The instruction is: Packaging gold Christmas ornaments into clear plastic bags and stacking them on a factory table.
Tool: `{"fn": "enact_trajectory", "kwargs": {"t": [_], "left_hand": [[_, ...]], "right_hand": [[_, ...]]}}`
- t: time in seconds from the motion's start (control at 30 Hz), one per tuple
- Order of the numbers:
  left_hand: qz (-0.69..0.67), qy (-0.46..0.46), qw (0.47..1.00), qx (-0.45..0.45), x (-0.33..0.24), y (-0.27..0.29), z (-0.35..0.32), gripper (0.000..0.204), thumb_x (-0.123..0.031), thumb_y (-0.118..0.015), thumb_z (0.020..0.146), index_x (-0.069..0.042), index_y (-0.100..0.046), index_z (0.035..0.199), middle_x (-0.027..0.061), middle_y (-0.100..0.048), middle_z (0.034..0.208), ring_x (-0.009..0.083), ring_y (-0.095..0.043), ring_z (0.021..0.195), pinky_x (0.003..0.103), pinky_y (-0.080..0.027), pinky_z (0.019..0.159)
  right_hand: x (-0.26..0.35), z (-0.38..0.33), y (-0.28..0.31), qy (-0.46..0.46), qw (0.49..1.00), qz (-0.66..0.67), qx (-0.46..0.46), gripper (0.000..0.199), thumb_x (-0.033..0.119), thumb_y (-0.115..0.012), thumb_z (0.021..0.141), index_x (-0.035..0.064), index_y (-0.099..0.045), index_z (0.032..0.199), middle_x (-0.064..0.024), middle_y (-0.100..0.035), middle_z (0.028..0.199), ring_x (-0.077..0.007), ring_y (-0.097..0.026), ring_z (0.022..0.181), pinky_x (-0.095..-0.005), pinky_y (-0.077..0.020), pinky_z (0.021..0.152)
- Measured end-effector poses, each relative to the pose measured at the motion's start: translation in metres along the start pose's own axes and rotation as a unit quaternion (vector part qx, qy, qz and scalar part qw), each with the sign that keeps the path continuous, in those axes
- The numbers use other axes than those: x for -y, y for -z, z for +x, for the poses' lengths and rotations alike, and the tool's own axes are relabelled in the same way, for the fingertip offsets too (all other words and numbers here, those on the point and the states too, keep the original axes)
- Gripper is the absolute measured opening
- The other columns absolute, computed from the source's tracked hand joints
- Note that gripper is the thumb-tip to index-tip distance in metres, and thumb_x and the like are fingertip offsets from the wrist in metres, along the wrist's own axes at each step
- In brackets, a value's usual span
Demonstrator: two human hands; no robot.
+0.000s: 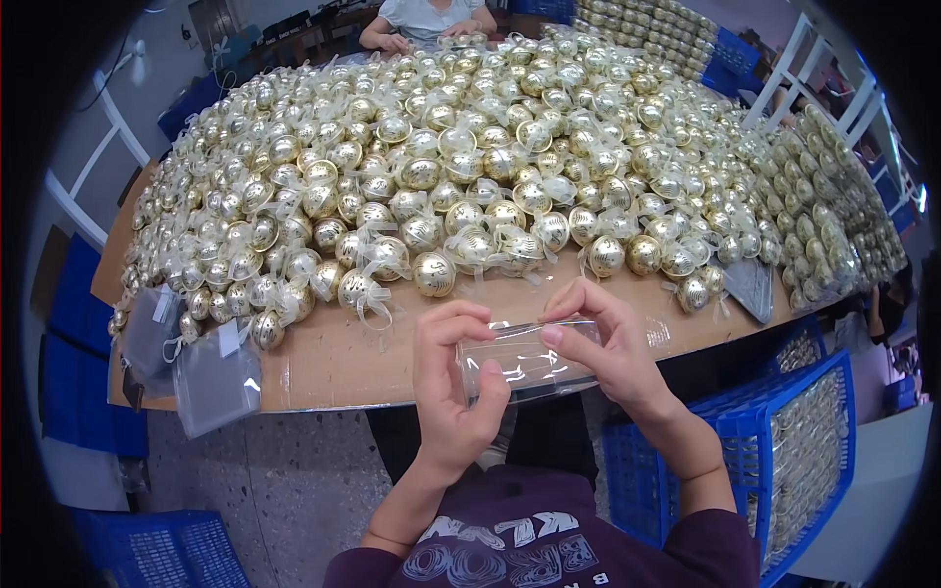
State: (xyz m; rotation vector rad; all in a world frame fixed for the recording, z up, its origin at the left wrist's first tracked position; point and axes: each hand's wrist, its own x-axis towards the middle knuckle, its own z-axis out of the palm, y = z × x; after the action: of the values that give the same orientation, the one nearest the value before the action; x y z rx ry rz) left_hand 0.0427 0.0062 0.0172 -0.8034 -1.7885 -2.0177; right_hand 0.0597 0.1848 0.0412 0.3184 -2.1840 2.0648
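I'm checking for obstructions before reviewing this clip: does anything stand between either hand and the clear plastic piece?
Nothing visible does. The left hand and right hand both touch the clear plastic piece directly. The nearest gold ornaments lie beyond it on the table, not in between.

The clear plastic sleeve I hold over the near edge of the worktop looks smooth and glossy. Shiny, metallic-looking gold balls with sheer, cloth-like ribbons lie on its smooth surface.
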Motion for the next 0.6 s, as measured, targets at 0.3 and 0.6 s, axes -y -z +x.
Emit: {"fn": "enact_trajectory", "kwargs": {"t": [0.3,0.6], "left_hand": [[0.158,-0.186,0.962,0.122,0.007,0.014,0.006,0.021,-0.015,-0.063,0.079,-0.007,-0.065,0.099,0.0175,-0.062,0.109,0.0325,-0.057,0.102,0.041,-0.045,0.089],[0.255,-0.331,0.884,0.211,0.008,0.04,0.018,0.038,-0.03,-0.081,0.069,-0.013,-0.069,0.101,0.0029,-0.066,0.111,0.0264,-0.061,0.102,0.037,-0.052,0.083]], "right_hand": [[-0.008,-0.004,-0.008,-0.021,0.989,0.141,-0.035,0.008,0.004,-0.065,0.085,0.0027,-0.059,0.09,-0.0052,-0.058,0.091,-0.0108,-0.055,0.088,-0.0255,-0.0427,0.079],[-0.018,-0.015,0.011,0.412,0.875,-0.243,0.073,0.029,0.017,-0.079,0.073,0.0066,-0.072,0.099,-0.0108,-0.066,0.112,-0.0323,-0.055,0.115,-0.0473,-0.0474,0.093]]}}
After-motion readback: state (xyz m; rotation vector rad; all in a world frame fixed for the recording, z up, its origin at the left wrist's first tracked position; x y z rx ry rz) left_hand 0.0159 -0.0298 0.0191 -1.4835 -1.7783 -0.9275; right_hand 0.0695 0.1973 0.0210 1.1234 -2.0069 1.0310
